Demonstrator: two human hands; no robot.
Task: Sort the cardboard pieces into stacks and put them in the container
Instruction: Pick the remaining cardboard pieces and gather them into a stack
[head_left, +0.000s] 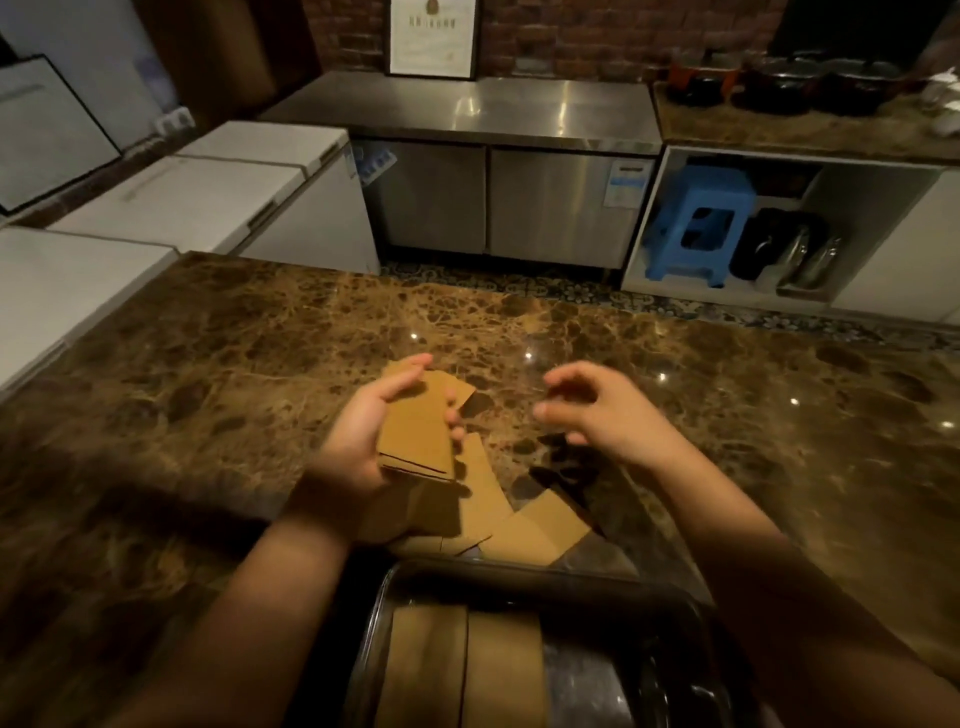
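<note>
Nearest the person, a clear container (597, 691) holds two cardboard stacks (462, 670) side by side. Just beyond its rim, loose cardboard pieces (530, 530) lie on the marble counter (208, 364), below the left fingers. The left hand (363, 441) grips a small stack of pieces (415, 436), fingers curled around it. The right hand (608, 410) hovers beside it, fingers loosely curled, holding nothing.

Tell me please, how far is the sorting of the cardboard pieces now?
Partly done. Two stacks already lie side by side in the container. The left hand grips another stack above the counter; the right hand hovers beside it, holding nothing. Several loose pieces lie on the counter just beyond the container, not yet gathered or put in.
</note>
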